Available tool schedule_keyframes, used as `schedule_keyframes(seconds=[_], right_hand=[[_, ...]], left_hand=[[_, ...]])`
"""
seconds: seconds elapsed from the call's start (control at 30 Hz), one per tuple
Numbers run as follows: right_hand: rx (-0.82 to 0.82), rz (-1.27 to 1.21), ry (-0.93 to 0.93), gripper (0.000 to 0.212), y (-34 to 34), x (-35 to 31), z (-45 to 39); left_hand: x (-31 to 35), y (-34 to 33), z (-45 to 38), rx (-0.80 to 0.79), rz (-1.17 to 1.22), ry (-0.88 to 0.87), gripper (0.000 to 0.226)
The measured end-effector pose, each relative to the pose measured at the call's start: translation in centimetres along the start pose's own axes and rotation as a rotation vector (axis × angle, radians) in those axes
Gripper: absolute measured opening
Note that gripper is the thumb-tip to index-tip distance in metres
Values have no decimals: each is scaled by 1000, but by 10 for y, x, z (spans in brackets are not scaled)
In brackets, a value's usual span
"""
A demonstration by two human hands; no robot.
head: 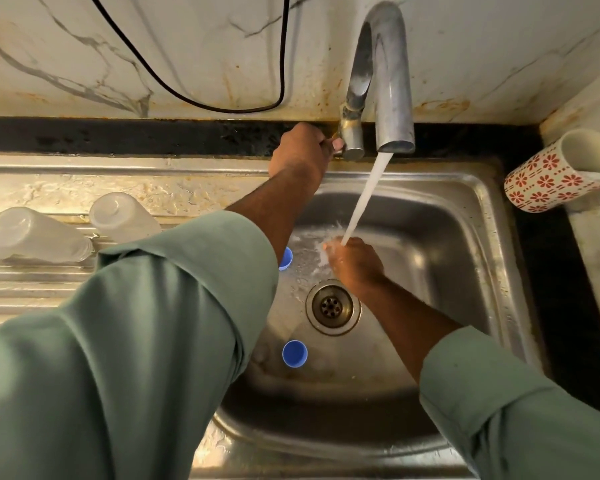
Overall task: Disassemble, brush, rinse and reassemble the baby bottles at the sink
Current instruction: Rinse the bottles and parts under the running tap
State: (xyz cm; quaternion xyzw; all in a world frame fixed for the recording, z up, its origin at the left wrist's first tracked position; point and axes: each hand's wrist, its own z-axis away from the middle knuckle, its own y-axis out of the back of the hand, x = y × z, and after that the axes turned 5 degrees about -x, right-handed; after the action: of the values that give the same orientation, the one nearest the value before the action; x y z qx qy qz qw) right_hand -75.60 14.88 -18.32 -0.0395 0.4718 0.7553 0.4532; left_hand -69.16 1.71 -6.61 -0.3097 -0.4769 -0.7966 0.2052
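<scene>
My left hand (300, 152) grips the handle at the base of the steel tap (383, 77). Water (366, 195) pours from the spout onto my right hand (352, 259), which sits low in the sink basin (440, 237) with its fingers curled; whether it holds anything is hidden by the splash. Two clear baby bottles (35, 235) (123, 216) lie on the draining board at the left. A blue cap (294, 354) rests on the basin floor near the drain (332, 306). Another blue cap (285, 258) peeks out beside my left forearm.
A red-and-white patterned mug (548, 178) lies on its side on the dark counter at the right. A black cable (222, 105) hangs against the marble wall behind the sink. The ridged draining board (25, 292) runs left of the basin.
</scene>
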Motion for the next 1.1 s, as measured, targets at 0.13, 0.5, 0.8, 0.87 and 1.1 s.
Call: schedule_keyframes(seconds=[0.13, 0.5, 0.8, 0.87, 1.1], right_hand=[[-45, 18, 103, 19, -4, 1, -1], [29, -299, 126, 14, 12, -2, 16], [132, -130, 233, 14, 19, 2, 26], [128, -20, 189, 26, 19, 4, 25], [153, 51, 182, 17, 26, 3, 30]], left_hand=[[0, 0, -1, 2, -5, 2, 21], [-4, -10, -5, 42, 43, 8, 19], [-3, -12, -4, 38, 305, 100, 16], [-2, -13, 4, 75, 482, 139, 13], [31, -13, 21, -36, 704, -9, 21]])
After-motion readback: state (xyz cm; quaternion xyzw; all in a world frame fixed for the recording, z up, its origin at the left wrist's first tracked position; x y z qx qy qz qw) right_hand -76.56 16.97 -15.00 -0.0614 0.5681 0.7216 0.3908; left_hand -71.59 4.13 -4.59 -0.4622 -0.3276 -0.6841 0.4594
